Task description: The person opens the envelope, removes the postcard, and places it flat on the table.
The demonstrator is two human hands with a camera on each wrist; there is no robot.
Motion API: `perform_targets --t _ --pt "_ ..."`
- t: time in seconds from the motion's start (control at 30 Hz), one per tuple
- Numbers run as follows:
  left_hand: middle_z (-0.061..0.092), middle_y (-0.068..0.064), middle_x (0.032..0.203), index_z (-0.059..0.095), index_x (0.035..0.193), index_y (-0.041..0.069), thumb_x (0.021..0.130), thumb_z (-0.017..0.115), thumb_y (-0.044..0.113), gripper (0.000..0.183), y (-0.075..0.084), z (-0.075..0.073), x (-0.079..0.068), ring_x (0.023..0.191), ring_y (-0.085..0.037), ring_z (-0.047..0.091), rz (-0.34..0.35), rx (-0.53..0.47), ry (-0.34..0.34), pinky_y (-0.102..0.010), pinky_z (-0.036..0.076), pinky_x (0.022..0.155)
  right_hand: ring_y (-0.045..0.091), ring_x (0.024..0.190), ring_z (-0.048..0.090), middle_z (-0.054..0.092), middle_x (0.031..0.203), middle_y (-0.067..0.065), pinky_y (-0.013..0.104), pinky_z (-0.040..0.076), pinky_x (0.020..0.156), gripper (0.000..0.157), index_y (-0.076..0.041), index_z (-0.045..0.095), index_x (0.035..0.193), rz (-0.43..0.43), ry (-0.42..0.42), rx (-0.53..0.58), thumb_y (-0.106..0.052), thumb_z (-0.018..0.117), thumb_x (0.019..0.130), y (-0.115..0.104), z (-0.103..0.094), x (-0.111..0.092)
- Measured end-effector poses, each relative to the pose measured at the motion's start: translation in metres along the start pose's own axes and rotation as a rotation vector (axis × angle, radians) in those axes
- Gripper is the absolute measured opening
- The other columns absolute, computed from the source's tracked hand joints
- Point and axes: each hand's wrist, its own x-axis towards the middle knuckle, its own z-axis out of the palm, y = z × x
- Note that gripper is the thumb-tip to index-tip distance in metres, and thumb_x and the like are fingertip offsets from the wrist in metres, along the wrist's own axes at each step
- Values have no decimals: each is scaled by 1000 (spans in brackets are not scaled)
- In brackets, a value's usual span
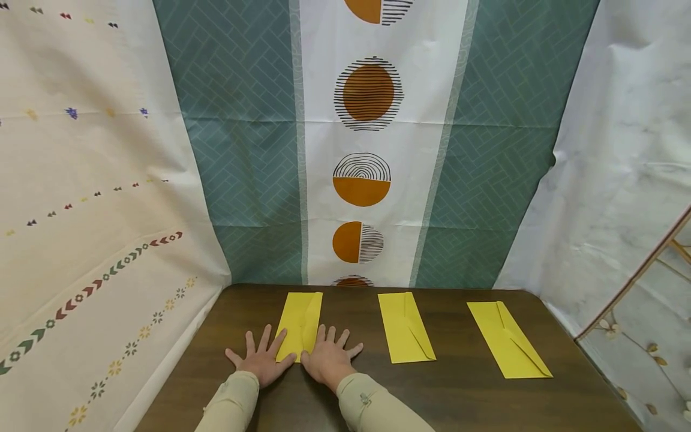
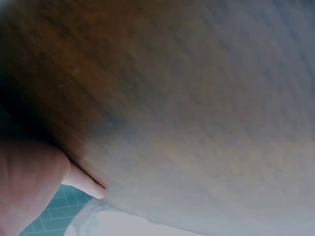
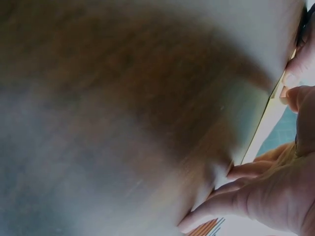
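Three yellow envelopes lie in a row on the dark wooden table (image 1: 448, 396). Both hands are at the near end of the left envelope (image 1: 299, 315). With fingers spread, my left hand (image 1: 261, 363) lies along its left side, the index fingertip overlapping that edge and the thumb at the near edge. My right hand (image 1: 328, 361), also spread, has its thumb at the near right corner and its fingers pointing away from me. In the right wrist view, the right hand's fingers (image 3: 211, 211) reach down to the tabletop. Neither hand curls around anything.
To the right lie the middle envelope (image 1: 405, 330) and the right envelope (image 1: 507, 339), flaps facing up. A green and white patterned cloth (image 1: 248, 180) hangs behind the table. Pale cloths (image 1: 81, 240) drape both sides.
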Motion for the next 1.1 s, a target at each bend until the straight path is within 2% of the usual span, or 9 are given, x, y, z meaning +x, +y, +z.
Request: perform_targets --t 0.5,0.67,1.1 --pt "13 -16 181 30 169 35 96 40 87 90 1 -2 -4 160 -65 -3 2 -8 4 -96 -18 101 52 161 27 41 171 17 89 19 115 78 -12 38 167 2 -27 -17 -59 51 105 1 4 6" --pt "15 -16 180 31 169 33 95 39 88 92 1 0 -2 160 -64 -3 6 -15 21 -96 -17 101 52 160 28 42 170 17 88 19 115 76 -12 39 166 -8 -30 -22 -57 51 106 2 1 4" --pt "12 -17 181 31 169 31 91 35 95 101 -4 1 -1 159 -63 -7 19 -38 2 -95 -21 99 51 160 31 44 168 18 87 21 115 69 -10 36 166 -47 -43 -12 -45 49 109 7 -7 1"
